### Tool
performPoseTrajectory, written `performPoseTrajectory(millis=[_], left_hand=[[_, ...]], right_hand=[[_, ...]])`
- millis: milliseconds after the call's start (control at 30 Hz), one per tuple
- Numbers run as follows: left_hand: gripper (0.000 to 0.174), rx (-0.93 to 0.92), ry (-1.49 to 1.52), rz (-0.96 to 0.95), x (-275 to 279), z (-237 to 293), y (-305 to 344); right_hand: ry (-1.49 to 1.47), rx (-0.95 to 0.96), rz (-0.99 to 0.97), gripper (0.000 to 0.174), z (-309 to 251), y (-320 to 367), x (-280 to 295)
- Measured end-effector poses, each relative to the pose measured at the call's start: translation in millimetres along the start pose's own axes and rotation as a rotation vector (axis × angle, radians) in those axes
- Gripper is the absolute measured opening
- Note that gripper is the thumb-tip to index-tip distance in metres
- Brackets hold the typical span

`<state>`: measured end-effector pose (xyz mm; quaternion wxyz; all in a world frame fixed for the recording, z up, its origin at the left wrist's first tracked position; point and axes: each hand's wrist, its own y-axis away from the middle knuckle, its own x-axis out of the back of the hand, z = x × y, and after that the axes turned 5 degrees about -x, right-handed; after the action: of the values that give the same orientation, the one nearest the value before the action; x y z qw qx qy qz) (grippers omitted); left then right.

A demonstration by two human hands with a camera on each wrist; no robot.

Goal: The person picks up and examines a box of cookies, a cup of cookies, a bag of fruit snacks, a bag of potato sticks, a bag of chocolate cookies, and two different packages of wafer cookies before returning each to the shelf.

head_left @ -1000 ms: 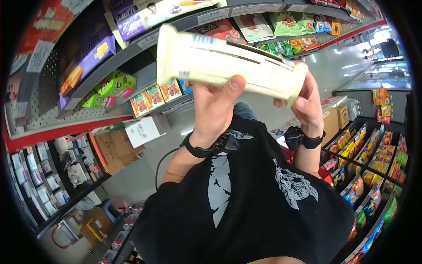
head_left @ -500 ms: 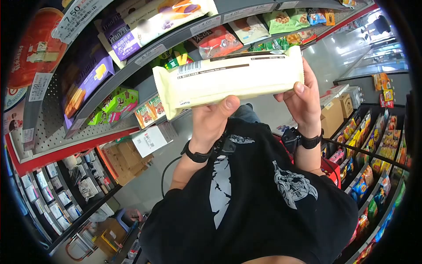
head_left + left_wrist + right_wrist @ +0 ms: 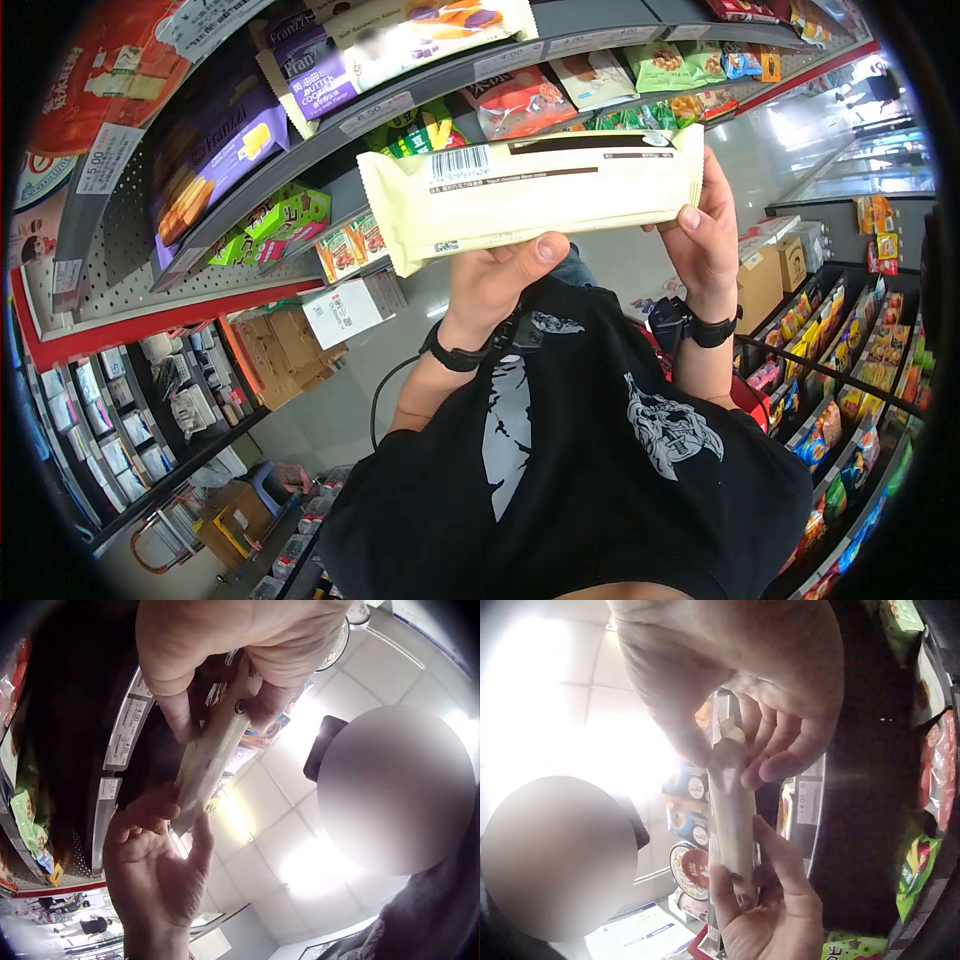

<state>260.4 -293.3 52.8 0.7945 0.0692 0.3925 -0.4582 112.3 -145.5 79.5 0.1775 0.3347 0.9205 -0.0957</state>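
Nearest the head camera I note the person's black printed shirt (image 3: 560, 470), which fills the lower centre of the frame. Above it, the left grip (image 3: 492, 283) clasps the lower edge of a long cream packet (image 3: 540, 195), thumb pressed on its face. The right grip (image 3: 706, 240) pinches the packet's right end, fingertips on the crimped edge. The packet lies nearly level in the upper centre, held in the air between both grips, with its barcode (image 3: 459, 162) at the upper left. In both wrist views I see it edge-on, grasped at each end. Behind it, at upper left, a shelf (image 3: 375, 112) carries purple biscuit bags (image 3: 215, 140), with green boxes (image 3: 285, 215) below. At far right, racks of snack packs (image 3: 850, 370) line the aisle.
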Motion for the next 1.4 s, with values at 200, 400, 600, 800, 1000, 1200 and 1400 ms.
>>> performPoseTrajectory(millis=[200, 400, 600, 800, 1000, 1200, 1400], left_hand=[[0.038, 0.001, -0.137, -0.023, -7, 3, 2], [0.041, 0.073, -0.22, -0.059, 2, 3, 3], [0.042, 0.067, -0.176, -0.063, -8, 4, 3], [0.043, 0.084, -0.162, -0.075, -6, 0, 8], [0.044, 0.084, -0.146, -0.087, -6, 0, 10], [0.029, -0.206, 0.176, -0.176, -9, -9, -13], [0.041, -0.251, 0.105, -0.269, 8, -19, -12]], right_hand=[[0.033, -0.053, 0.026, 0.076, 1, 4, 16], [-0.055, -0.052, 0.021, 0.075, 3, 4, 18], [-0.073, -0.017, 0.014, 0.076, -1, 9, 19], [-0.091, 0.015, 0.028, 0.076, 0, 13, 19], [-0.17, 0.033, -0.048, 0.067, 2, 16, 20], [-0.251, 0.045, -0.167, 0.084, -6, 10, -4], [0.056, 0.071, 0.016, 0.078, -1, 17, -18]])
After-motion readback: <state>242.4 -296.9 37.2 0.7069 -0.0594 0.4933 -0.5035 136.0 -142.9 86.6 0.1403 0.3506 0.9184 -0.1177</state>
